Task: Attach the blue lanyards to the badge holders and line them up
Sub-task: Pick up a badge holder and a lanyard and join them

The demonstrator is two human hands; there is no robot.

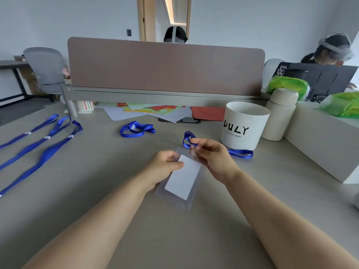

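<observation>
**Lanyard end held at the top of a clear badge holder**

Both hands were raised above the middle of the worktop (108,171), holding one badge holder between them. The left hand (165,167) gripped the clear badge holder (180,181) by its upper left edge, thumb pressed on the front and fingers curled behind. The holder was tilted, its top pointing toward the far edge, with a white card (183,176) inside it. The right hand (211,158) pinched the end of a blue lanyard (240,153) at the holder's top edge; whether the clip was already through the slot could not be told. The rest of that lanyard looped behind the right hand and trailed along the worktop to the right, ending just in front of a white cup (244,126) lettered "DULY".

Near the left edge, three blue lanyards (46,136) lay stretched out side by side, roughly parallel, each with a small white piece partway along the strap. Another loose blue lanyard (136,130) lay bunched toward the far edge, in front of scattered coloured paper sheets (155,111) under the desk divider (165,66). A cream bottle (279,113) stood just right of the cup.
</observation>
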